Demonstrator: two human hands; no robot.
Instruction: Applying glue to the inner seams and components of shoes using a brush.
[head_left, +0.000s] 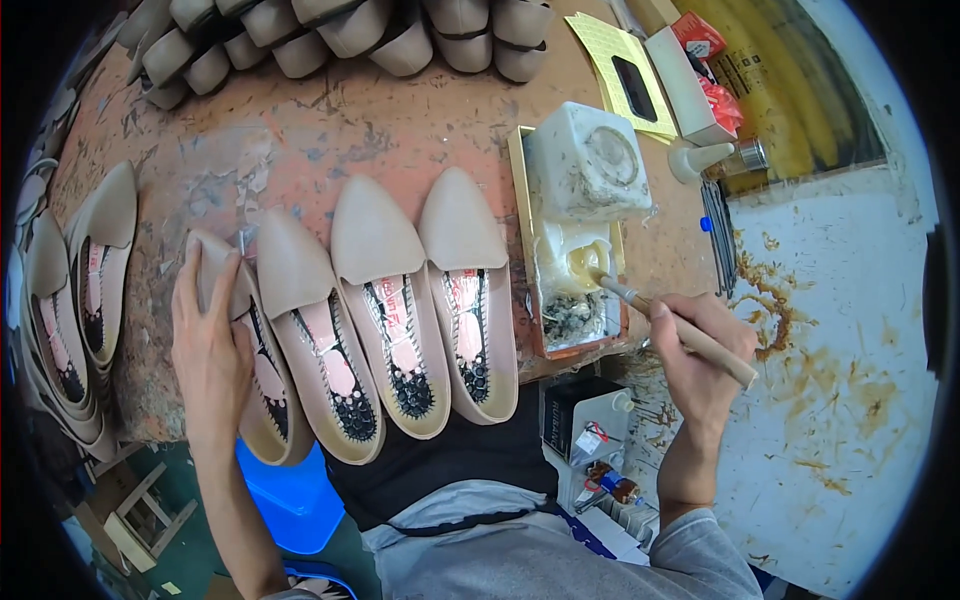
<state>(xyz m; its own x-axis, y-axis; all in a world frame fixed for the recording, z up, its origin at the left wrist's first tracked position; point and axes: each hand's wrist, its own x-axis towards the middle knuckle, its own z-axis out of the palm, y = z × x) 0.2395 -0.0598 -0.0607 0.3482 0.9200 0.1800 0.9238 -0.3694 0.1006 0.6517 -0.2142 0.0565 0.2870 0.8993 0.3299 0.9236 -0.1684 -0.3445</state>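
Several beige pointed shoe uppers lie sole-up in a row on the worn reddish workbench. My left hand presses down on the leftmost shoe of that row. Beside it lie a second shoe, a third and a fourth. My right hand grips a wooden-handled brush whose tip dips into yellowish glue in a glue-crusted tray to the right of the shoes.
A white glue-coated block sits at the tray's far end. More beige shoes are piled along the back and stacked at the left. A stained white surface lies right; a small box and a blue stool sit below the bench edge.
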